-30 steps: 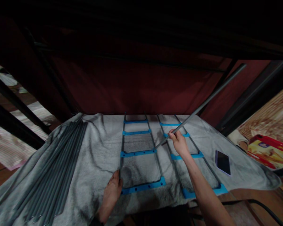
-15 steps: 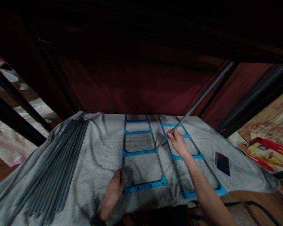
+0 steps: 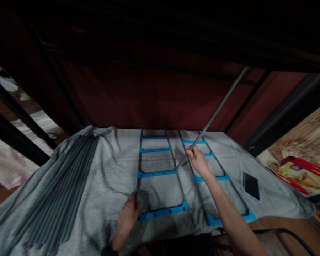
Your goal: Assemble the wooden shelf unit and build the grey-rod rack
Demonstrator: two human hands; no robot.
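Observation:
My right hand (image 3: pixel 198 161) is closed around a long grey metal tube (image 3: pixel 218 108), tilted up to the right. Its lower end meets the right end of a blue crosspiece (image 3: pixel 157 173) on the left ladder-like frame. That frame has grey side rods and several blue crosspieces, and lies flat on the cloth. My left hand (image 3: pixel 128 215) grips the frame's left side rod (image 3: pixel 139 186) near the front crosspiece (image 3: pixel 164 212); the fingertips are partly hidden. Under my right forearm lies a second such frame (image 3: pixel 212 177), also with blue crosspieces.
A pile of loose grey tubes (image 3: pixel 61 192) rests at the left on the grey cloth (image 3: pixel 112 160). To the right lie a phone (image 3: pixel 251 185) and a red and yellow box (image 3: pixel 306 174). Dark metal posts (image 3: pixel 285 110) and a red curtain (image 3: pixel 149 96) stand around the cloth.
The upper end of the tube has swung left, making it steeper. My right hand has shifted slightly left with it, while my left hand stays on the frame.

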